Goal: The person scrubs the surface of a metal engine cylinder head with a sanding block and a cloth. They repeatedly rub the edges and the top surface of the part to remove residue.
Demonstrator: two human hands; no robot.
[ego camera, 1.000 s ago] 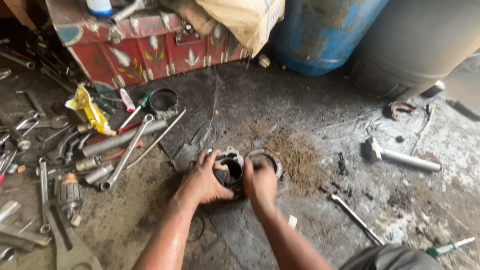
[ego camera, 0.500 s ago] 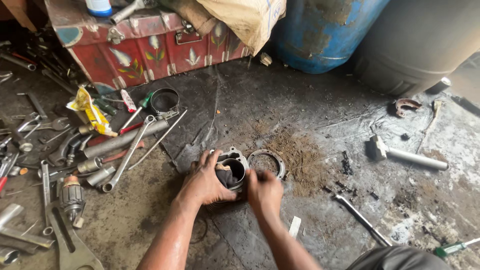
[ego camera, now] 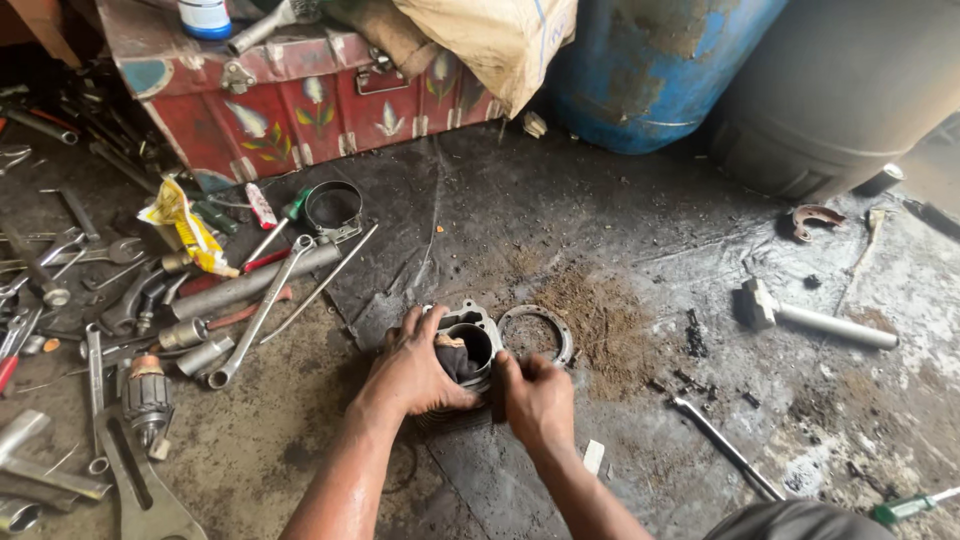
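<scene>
Grimy concrete floor [ego camera: 640, 200], dark with oil and dust, is seen from above in a cluttered workshop. A patch of brown rust-coloured grit [ego camera: 600, 315] is spread near the middle of the floor.

At the centre, a metal engine cylinder [ego camera: 470, 345] is stood on the floor with its bore facing up, and a dark rag [ego camera: 455, 358] is stuffed inside the bore. The left hand [ego camera: 415, 370] is wrapped around the cylinder's left side, with fingers curled over its rim and touching the rag. The right hand [ego camera: 538, 398] is pressed against the cylinder's right side, its grip closed on the casting. A flat metal ring gasket [ego camera: 537, 335] is laid on the floor just beside the cylinder, to its right.

Along the back, a red painted metal trunk [ego camera: 290, 100] with flower motifs is set, with a tan sack [ego camera: 500, 40] draped over it. A blue drum [ego camera: 660, 60] and a grey drum [ego camera: 840, 90] are stood to its right.

Spanners [ego camera: 260, 310], pipes and loose tools are scattered over the floor at the left. A hammer [ego camera: 815, 320] is laid well apart at the right.
</scene>
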